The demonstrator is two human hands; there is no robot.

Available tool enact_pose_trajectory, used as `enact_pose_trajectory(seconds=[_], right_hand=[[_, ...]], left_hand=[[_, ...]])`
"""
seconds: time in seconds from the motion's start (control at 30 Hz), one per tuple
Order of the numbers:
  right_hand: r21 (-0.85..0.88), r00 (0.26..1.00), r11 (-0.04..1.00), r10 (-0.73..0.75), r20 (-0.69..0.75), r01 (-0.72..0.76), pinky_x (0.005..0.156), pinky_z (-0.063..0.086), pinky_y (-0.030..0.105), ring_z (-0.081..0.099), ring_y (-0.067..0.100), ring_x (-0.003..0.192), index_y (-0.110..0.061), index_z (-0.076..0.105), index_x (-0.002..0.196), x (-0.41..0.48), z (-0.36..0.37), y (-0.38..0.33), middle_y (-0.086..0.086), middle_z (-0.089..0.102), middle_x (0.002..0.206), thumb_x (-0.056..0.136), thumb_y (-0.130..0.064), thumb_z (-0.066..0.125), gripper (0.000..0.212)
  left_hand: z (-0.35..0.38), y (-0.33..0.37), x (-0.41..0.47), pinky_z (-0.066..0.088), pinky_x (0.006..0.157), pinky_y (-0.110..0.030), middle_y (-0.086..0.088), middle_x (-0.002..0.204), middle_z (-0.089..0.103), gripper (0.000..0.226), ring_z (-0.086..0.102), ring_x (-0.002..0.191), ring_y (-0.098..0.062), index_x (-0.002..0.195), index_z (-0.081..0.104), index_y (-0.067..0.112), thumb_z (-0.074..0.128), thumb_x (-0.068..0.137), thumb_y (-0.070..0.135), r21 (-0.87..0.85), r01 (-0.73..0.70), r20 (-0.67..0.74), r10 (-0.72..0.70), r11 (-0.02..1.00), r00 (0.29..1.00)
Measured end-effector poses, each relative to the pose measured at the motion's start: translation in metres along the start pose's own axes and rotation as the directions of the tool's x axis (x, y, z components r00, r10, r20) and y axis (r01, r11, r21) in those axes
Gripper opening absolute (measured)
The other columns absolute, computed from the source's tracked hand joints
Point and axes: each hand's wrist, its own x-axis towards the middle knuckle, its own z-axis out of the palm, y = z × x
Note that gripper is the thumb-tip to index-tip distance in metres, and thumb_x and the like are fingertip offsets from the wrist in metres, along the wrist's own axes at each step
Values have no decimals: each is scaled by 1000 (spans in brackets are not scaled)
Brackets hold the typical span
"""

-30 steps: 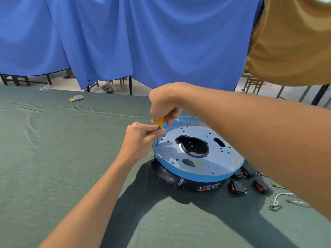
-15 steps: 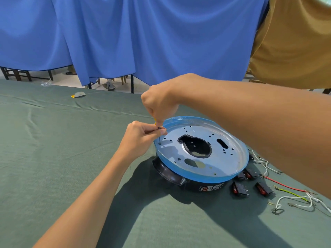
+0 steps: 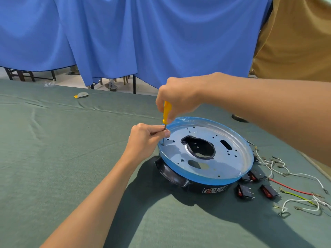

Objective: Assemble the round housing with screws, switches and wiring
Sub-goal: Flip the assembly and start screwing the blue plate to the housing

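Gripping the seemingly light screwdriver (image 3: 167, 111) by its handle in the right hand (image 3: 177, 97), pinching its slim shaft with the left hand (image 3: 145, 138).

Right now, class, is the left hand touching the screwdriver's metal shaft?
Touching. In the head view, fingers of the left hand pinch the screwdriver shaft just below its yellow handle.

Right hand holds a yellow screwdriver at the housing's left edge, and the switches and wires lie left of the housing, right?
Not quite: the head view shows the switches and wires lying right of the housing. The right hand does hold the yellow screwdriver at its left edge.
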Motion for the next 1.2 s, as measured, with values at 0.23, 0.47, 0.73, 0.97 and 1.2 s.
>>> enact_pose_trajectory(seconds=[0.23,0.47,0.73,0.97,1.2], right_hand=[[-79,997,994,-74,-10,73,50,34,29,40,14,58,-10,62,71,9,3,-14,-1,47,58,93,-33,57,32],[43,942,964,245,228,-261,41,28,18,31,16,30,-11,68,66,20,1,-11,2,47,55,94,-23,45,38],[28,999,998,50,16,-50,48,41,21,62,15,56,-19,66,79,7,-6,-17,1,61,60,87,-21,65,9],[-9,966,968,252,65,-252,24,28,12,48,7,38,-10,54,60,15,8,-29,-7,45,26,89,1,50,32],[113,990,987,108,88,-118,55,51,24,61,8,59,-12,68,79,5,-1,-22,-3,66,61,89,-22,64,15]], left_hand=[[0,-1,-2,55,83,-52,-5,89,77,10,71,87,-26,91,79,9,73,86,15,-26,-31,-28,30,999,999],[3,-1,-2,55,78,-48,-2,90,77,12,72,86,-20,93,79,10,74,85,17,12,-58,-24,58,998,998],[2,-1,-1,53,86,-55,-4,89,77,11,69,92,-35,93,79,10,72,87,16,-1,-27,-5,27,1000,1000],[3,-3,0,55,81,-50,-1,91,77,10,71,89,-19,93,79,11,71,88,15,31,-63,-2,63,998,998],[3,-4,-1,56,77,-45,1,89,77,13,71,85,-13,95,79,11,69,91,18,40,-76,-1,76,996,997]])
